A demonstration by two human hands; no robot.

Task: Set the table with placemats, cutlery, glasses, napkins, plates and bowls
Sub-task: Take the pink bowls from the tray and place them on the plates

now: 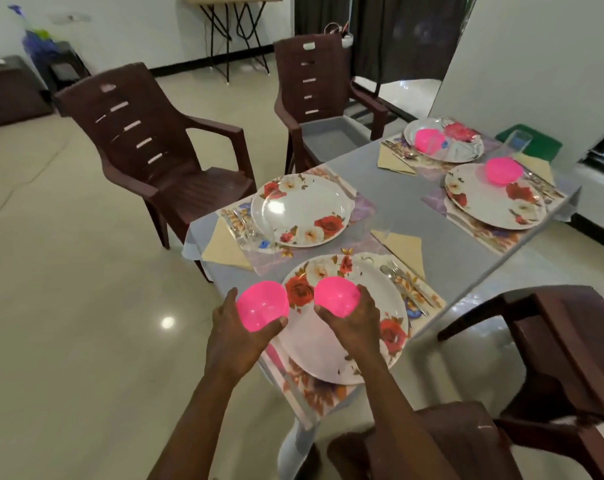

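My left hand (236, 336) grips a pink bowl (262, 304) just off the table's near-left edge. My right hand (354, 322) grips a second pink bowl (336, 294) above the near floral plate (331, 344). Another floral plate (299, 211) lies bare on its placemat at the left side. Two far plates each carry a pink bowl (428, 140) (503, 170). Folded beige napkins (402, 249) (222, 249), cutlery (406, 284) and clear glasses (518, 140) sit beside the settings on the grey table (415, 199).
Brown plastic chairs stand around the table: one at the left (155, 157), one at the far end (314, 95) holding a grey tray, and one at the near right (553, 341). A white wall (536, 64) runs along the table's far right. Open floor lies to the left.
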